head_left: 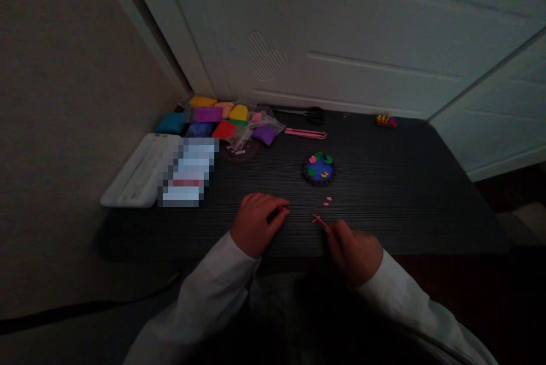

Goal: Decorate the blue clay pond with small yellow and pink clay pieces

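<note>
My right hand [354, 248] is closed around a thin pink modelling tool [323, 223]. The tool's tip is at a small pink clay strip [316, 219] on the dark table. To the left, my left hand [258, 222] rests on the table with thumb and forefinger pinched; a tiny pinkish bit shows at the fingertips, too small to name. Two pink clay ovals [327, 201] lie just beyond the tool. Further back sits a round clay pond [319, 170] with a blue middle, a dark rim, green leaves, a pink flower and a small yellow piece.
Clay packets [207, 115] in several colours are heaped at the back left. Near them lie pink tools [305, 133], black-handled scissors [314, 115] and a dark round mat [241, 150]. A white case [143, 171] adjoins a blurred screen [187, 174]. A colourful clay piece [386, 121] sits back right.
</note>
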`<state>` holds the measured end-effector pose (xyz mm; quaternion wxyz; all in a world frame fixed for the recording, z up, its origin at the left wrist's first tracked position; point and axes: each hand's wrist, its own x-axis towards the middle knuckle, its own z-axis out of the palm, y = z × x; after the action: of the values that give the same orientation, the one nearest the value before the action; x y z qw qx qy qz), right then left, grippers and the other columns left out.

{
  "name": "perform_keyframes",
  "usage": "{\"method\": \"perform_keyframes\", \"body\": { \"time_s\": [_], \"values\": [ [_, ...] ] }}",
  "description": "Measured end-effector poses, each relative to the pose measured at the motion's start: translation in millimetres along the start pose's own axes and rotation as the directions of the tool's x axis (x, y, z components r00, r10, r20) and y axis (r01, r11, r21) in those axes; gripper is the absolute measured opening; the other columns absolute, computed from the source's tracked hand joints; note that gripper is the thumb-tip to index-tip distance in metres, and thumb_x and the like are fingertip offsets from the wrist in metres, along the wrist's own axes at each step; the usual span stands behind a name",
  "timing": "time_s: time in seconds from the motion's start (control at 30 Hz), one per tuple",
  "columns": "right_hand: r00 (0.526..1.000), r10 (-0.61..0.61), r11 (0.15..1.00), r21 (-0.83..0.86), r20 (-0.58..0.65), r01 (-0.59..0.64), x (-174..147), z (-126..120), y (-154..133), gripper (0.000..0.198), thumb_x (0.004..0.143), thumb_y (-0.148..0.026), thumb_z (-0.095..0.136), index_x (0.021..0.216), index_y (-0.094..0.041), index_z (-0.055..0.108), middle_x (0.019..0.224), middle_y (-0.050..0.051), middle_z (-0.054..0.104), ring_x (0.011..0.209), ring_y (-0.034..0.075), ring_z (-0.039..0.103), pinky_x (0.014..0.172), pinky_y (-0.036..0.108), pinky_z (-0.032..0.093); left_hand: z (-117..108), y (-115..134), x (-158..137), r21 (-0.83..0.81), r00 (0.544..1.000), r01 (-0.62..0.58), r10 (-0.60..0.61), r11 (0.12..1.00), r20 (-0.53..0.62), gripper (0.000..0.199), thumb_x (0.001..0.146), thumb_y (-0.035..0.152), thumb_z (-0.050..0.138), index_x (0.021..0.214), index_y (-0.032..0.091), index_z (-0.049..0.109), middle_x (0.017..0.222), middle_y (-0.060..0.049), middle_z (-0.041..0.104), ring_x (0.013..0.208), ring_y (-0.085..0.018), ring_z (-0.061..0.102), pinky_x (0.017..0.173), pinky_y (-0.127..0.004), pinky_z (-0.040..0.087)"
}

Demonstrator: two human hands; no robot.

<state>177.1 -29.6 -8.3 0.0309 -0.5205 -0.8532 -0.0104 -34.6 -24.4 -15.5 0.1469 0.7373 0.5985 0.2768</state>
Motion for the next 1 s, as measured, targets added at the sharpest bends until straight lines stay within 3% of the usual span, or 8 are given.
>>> {"method": "perform_keyframes", "body": {
  "time_s": [0.57,0.77,1.0],
  "values": [
    [0.992,0.012,0.992,-0.125,0.128,0.004,13,-14,-15,0.017,0.081,-0.028,0.032,0.073,-0.021,0.046,0.053,-0.002,0.061,0.042,0.012,0.054,0.042,0.026,0.01,-1,0,0,0.004,1.0,0.001,-0.001,1.0,-0.004,0.019,0.076,0.032,0.048,0.089,0.021,0.058,0.079,0.0,0.062,0.08,-0.015,0.053,0.077,-0.033,0.035],
    [0.99,0.018,0.986,-0.164,0.139,0.005,3,-15,-10,0.018,0.081,-0.029,0.032,0.073,-0.021,0.046,0.049,-0.002,0.059,0.041,0.012,0.054,0.042,0.026,0.01,-1,0,0,0.0,1.0,-0.003,0.003,1.0,-0.001,0.02,0.076,0.032,0.048,0.089,0.022,0.058,0.079,0.0,0.062,0.079,-0.015,0.053,0.077,-0.033,0.036],
    [0.989,0.016,0.991,-0.13,0.148,0.003,15,-15,-12,0.018,0.082,-0.03,0.03,0.076,-0.022,0.045,0.052,-0.002,0.06,0.041,0.012,0.054,0.042,0.026,0.01,-1,1,0,0.011,1.0,-0.005,0.005,1.0,0.007,0.02,0.076,0.032,0.048,0.09,0.021,0.058,0.079,0.0,0.062,0.079,-0.015,0.053,0.076,-0.033,0.036]
  ]
}}
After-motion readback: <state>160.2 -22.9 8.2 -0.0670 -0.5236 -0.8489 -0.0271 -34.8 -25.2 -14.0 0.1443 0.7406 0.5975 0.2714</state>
